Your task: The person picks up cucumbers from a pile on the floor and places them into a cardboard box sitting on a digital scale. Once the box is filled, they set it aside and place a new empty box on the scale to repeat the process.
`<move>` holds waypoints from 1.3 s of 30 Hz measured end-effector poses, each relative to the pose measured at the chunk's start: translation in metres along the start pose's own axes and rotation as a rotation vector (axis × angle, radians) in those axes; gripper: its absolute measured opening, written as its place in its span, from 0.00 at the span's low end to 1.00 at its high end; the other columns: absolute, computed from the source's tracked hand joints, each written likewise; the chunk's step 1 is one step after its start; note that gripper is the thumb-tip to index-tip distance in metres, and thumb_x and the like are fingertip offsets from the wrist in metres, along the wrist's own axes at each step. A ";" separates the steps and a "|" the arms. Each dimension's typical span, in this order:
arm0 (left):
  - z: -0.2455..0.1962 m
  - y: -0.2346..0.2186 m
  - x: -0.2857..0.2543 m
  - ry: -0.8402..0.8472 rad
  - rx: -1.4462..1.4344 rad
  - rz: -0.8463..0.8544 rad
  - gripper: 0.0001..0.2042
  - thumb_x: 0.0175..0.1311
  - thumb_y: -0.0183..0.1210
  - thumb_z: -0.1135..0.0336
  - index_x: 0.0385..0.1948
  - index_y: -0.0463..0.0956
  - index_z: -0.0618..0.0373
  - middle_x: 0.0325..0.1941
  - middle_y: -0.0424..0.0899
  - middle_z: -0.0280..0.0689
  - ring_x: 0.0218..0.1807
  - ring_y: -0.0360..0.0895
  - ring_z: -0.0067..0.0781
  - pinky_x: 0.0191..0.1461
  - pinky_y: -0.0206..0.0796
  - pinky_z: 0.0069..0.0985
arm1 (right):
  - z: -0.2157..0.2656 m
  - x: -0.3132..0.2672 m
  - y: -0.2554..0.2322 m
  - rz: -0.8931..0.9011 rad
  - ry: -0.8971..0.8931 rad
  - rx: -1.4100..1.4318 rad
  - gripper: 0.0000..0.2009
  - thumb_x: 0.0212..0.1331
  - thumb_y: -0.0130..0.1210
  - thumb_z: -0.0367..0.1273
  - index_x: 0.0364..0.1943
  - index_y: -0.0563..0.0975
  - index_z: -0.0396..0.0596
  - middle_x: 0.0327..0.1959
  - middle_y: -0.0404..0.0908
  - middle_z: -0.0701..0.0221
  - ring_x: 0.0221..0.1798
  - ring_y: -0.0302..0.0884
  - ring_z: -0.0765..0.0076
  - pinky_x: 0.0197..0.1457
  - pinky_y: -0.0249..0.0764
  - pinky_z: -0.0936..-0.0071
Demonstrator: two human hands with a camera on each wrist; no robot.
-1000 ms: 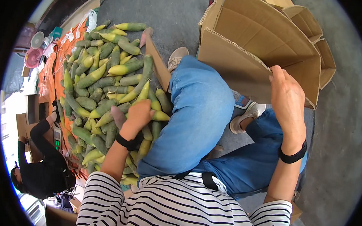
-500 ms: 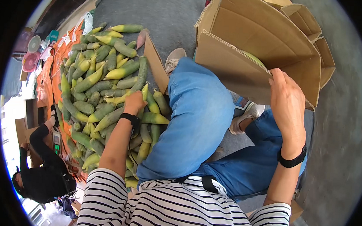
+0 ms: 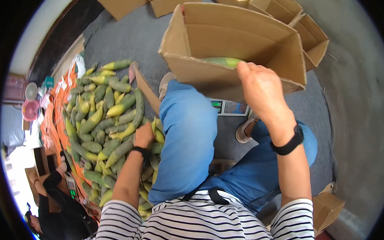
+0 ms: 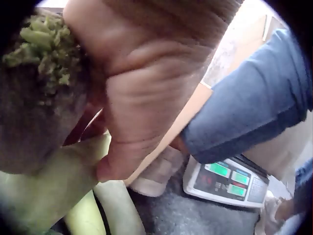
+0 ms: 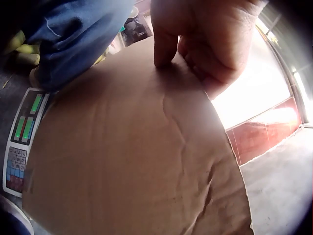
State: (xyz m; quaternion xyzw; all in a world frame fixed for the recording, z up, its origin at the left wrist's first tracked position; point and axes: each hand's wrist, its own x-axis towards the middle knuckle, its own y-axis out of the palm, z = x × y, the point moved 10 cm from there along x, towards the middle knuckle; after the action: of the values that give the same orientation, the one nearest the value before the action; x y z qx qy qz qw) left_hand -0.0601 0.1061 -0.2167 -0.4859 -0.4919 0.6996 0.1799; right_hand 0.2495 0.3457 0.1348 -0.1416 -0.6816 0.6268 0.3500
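Green radishes (image 3: 93, 126) lie heaped on the left. My left hand (image 3: 144, 135) is at the heap's right side by the knee; in the left wrist view the hand (image 4: 142, 83) has its thumb against a pale green radish (image 4: 54, 191), fingers curled behind it and partly hidden. A radish's leafy stub (image 4: 46, 46) is close beside. My right hand (image 3: 264, 89) pinches the near top edge of an open cardboard box (image 3: 211, 76); thumb and fingers of this hand (image 5: 205, 44) straddle the flap (image 5: 117, 147). Inside the box, a green radish (image 3: 229, 61) shows above the edge.
A scale (image 3: 231, 108) with lit green displays is partly under the box. More boxes (image 3: 175, 1) stand behind. A cardboard strip (image 3: 147, 90) borders the heap. Another person in black (image 3: 61, 217) is at lower left; a small box (image 3: 327, 207) is at lower right.
The head view has shifted, with the box appearing further left and more boxes showing. My left hand reached forward over the heap. The radish in the box came into view; my right hand stays on the edge.
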 end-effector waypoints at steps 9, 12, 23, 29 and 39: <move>-0.025 0.055 -0.046 0.273 -0.364 -0.279 0.12 0.59 0.55 0.63 0.41 0.75 0.56 0.36 0.84 0.49 0.39 0.82 0.52 0.43 0.71 0.46 | -0.001 -0.004 0.001 -0.049 0.024 -0.001 0.07 0.46 0.54 0.23 0.31 0.71 0.47 0.27 0.78 0.66 0.35 0.80 0.60 0.38 0.75 0.65; -0.018 0.010 -0.096 0.243 -0.389 -0.376 0.13 0.58 0.58 0.63 0.42 0.74 0.57 0.37 0.83 0.49 0.40 0.81 0.53 0.44 0.71 0.46 | -0.001 -0.007 -0.001 -0.049 0.020 -0.002 0.07 0.46 0.56 0.24 0.30 0.71 0.47 0.26 0.78 0.67 0.34 0.80 0.61 0.38 0.75 0.67; 0.072 -0.196 -0.201 0.118 -0.956 -0.737 0.15 0.63 0.62 0.69 0.49 0.73 0.61 0.46 0.79 0.36 0.46 0.76 0.26 0.50 0.69 0.27 | -0.002 -0.005 0.006 -0.003 0.018 0.049 0.05 0.51 0.53 0.25 0.32 0.73 0.46 0.27 0.79 0.66 0.34 0.81 0.59 0.37 0.76 0.64; -0.001 -0.394 -0.278 0.476 -1.125 -1.284 0.18 0.70 0.53 0.69 0.57 0.67 0.70 0.61 0.73 0.49 0.60 0.73 0.37 0.67 0.62 0.35 | -0.002 -0.006 0.009 0.006 0.035 0.020 0.05 0.52 0.53 0.25 0.34 0.73 0.46 0.28 0.80 0.66 0.35 0.82 0.60 0.40 0.75 0.63; -0.256 -0.468 -0.200 0.919 -0.740 -0.958 0.14 0.66 0.57 0.65 0.49 0.74 0.62 0.47 0.82 0.43 0.50 0.79 0.32 0.54 0.71 0.29 | -0.002 -0.007 0.006 -0.022 0.010 0.044 0.05 0.50 0.53 0.25 0.32 0.73 0.45 0.27 0.80 0.64 0.35 0.82 0.58 0.38 0.77 0.65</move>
State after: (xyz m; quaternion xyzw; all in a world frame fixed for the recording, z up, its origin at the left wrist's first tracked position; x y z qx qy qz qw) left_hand 0.1459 0.3020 0.2765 -0.4902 -0.7275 0.0614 0.4761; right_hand 0.2538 0.3437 0.1274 -0.1298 -0.6674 0.6370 0.3632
